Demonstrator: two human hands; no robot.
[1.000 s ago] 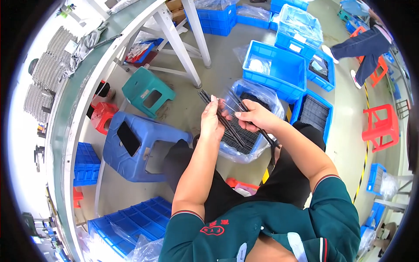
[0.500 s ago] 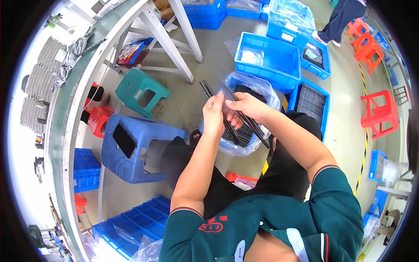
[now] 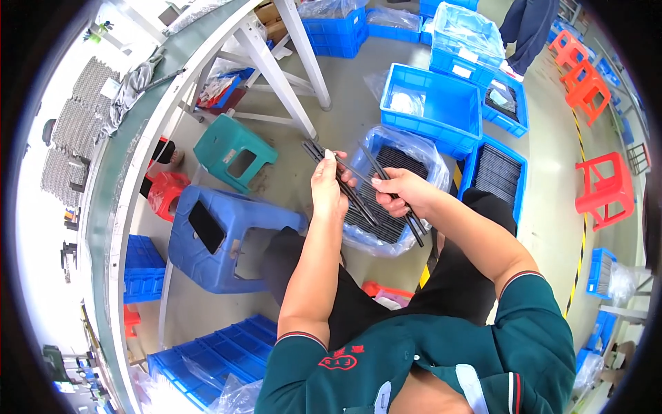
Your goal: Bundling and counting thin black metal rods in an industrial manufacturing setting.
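Clearly, the black rods (image 3: 360,203) in hand are what is most exposed to mishap: a loose handful is pinched in the left hand (image 3: 329,183), seen over the left side of the lined bin (image 3: 376,246), and a smaller, splayed bunch (image 3: 416,231) is gripped by the right hand (image 3: 402,189), seen over the bin's middle. The hands are near each other but apart, each closed on its own rods; a thin dark line crosses the gap, too fine to tell which grip it belongs to. The likeliest fault, I judge, is a rod slipping lengthwise, because each handful is held at one place with both ends free. From the left hand it could miss the bin, since the upper ends jut out past its left side; from the right, the lower ends point toward the bin's near right edge, where a knee is close. Tips might also snag on the clear plastic liner (image 3: 431,153), as it bunches loosely around the bin's rim, or scrape the packed rods (image 3: 403,160) inside if the two handfuls crossed. Further out, the open crate (image 3: 441,130) just beyond the bin and the filled crate (image 3: 522,183) to its right could hamper the right elbow if it swung wide. Left of the bin, a phone (image 3: 206,226) lying on the blue stool (image 3: 207,259) could be knocked off by a careless sweep of the left arm.
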